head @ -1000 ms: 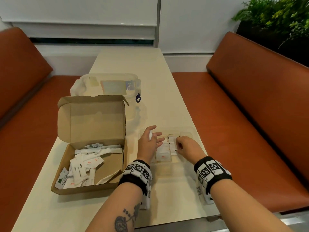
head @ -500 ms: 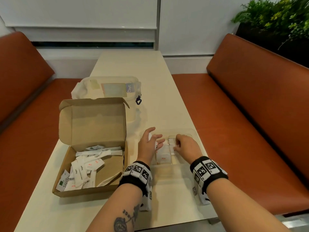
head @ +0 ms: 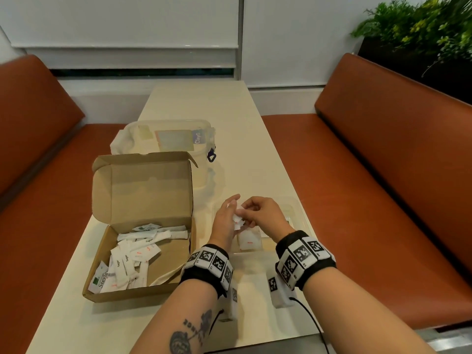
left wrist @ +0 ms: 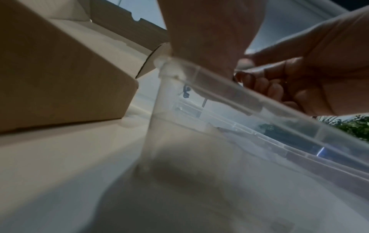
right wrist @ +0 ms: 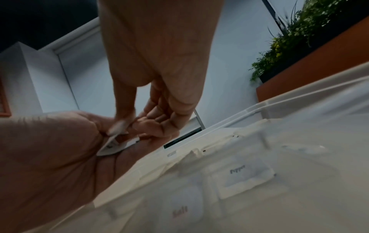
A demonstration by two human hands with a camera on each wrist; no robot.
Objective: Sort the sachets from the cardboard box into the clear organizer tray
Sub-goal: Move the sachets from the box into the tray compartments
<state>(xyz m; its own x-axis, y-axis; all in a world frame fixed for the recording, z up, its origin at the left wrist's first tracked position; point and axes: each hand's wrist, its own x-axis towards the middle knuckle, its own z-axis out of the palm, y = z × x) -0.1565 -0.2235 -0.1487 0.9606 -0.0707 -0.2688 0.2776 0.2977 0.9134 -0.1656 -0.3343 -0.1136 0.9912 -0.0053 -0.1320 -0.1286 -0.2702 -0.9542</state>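
**Both hands on small sachets above the tray**

Though the hands cover much of the clear organizer tray (head: 297, 213), a salt sachet (head: 249, 242) shows in a near compartment. The left hand (head: 224, 221) cups small white sachets (head: 238, 218), fingers loosely curled around them; the right hand (head: 263, 213) pinches one between thumb and fingertips. Their print and long axis cannot be read. The cardboard box (head: 143, 295), lid upright, lies left of the tray; its loose sachets (head: 127, 261) point every way.
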